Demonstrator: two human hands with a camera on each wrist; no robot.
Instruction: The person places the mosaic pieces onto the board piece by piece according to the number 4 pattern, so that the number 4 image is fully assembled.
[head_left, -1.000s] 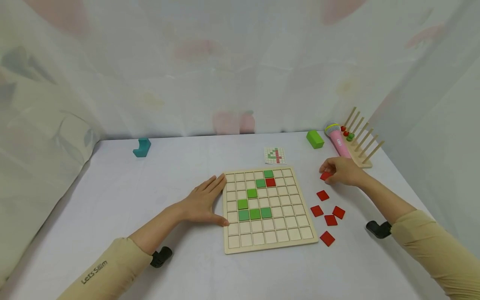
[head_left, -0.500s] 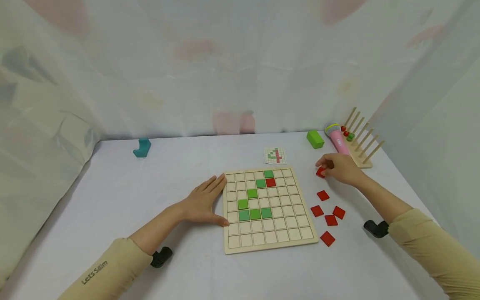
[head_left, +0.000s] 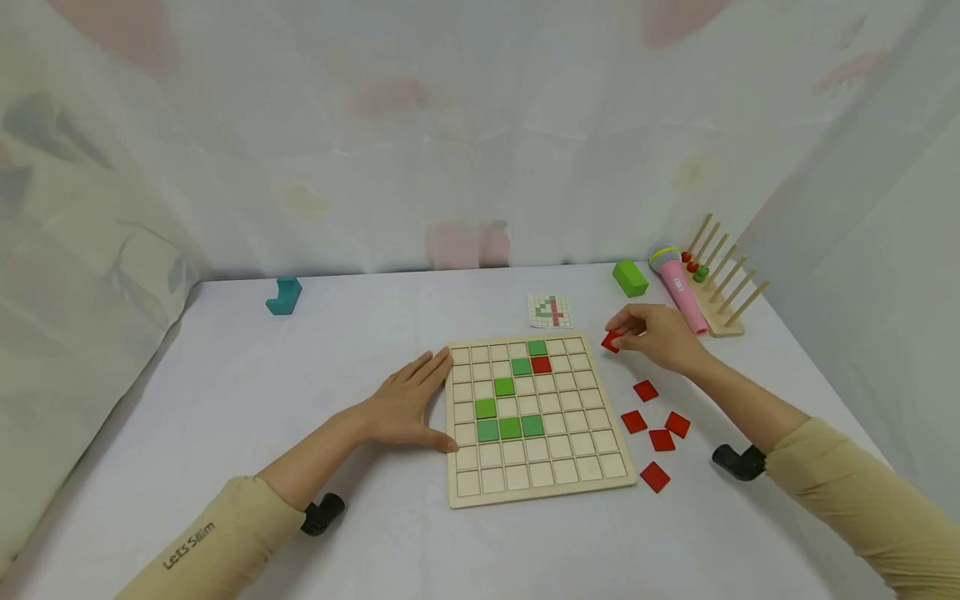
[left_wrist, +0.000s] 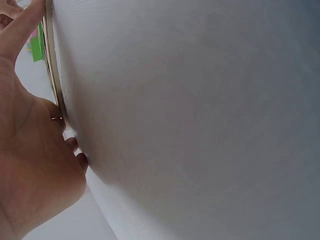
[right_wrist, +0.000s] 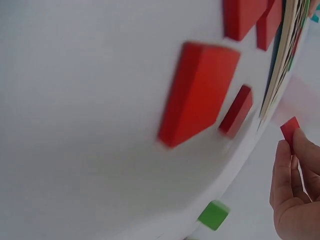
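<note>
A wooden grid board lies mid-table, with several green tiles and one red tile set in its squares. My left hand rests along the board's left edge, fingers and thumb spread straight. Past the board's upper right corner, my right hand pinches a red square tile between thumb and fingertips; the right wrist view shows that held tile raised off the table. Several loose red tiles lie to the right of the board.
Behind the board lies a small pattern card. A green block, a pink microphone and a wooden peg stand with small red and green pieces occupy the back right. A teal block sits at the back left.
My right hand has carried the pinched red tile leftward, from beside the microphone toward the board's upper right corner. My left hand and the board have stayed put.
</note>
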